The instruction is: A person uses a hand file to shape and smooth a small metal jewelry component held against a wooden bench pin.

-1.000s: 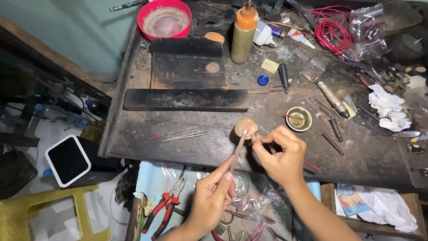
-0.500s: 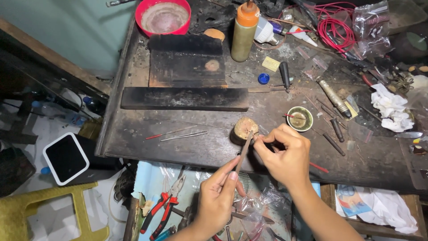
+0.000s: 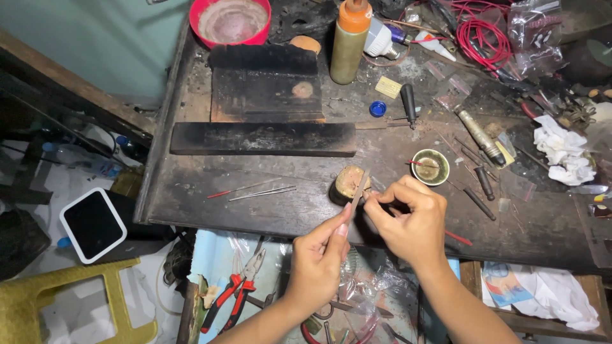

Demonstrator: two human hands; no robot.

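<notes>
Left hand (image 3: 319,261) and its thin file (image 3: 358,193) now slightly higher against the wooden peg (image 3: 347,183)

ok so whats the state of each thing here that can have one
left hand: gripping a thin file
right hand: pinched shut on something too small to tell
file: tilted, tip by the wooden peg
orange-capped bottle: upright, capped
red bowl: upright, whitish residue inside
small cup: upright, open
pliers: lying in the drawer, untouched

Screen and clear bags around the desk

A white-framed dark screen (image 3: 93,224) lies on the floor at eight o'clock; clear plastic bags (image 3: 534,28) sit on the desk (image 3: 191,191) at one o'clock, small clear pouches (image 3: 460,83) just below them.
</notes>
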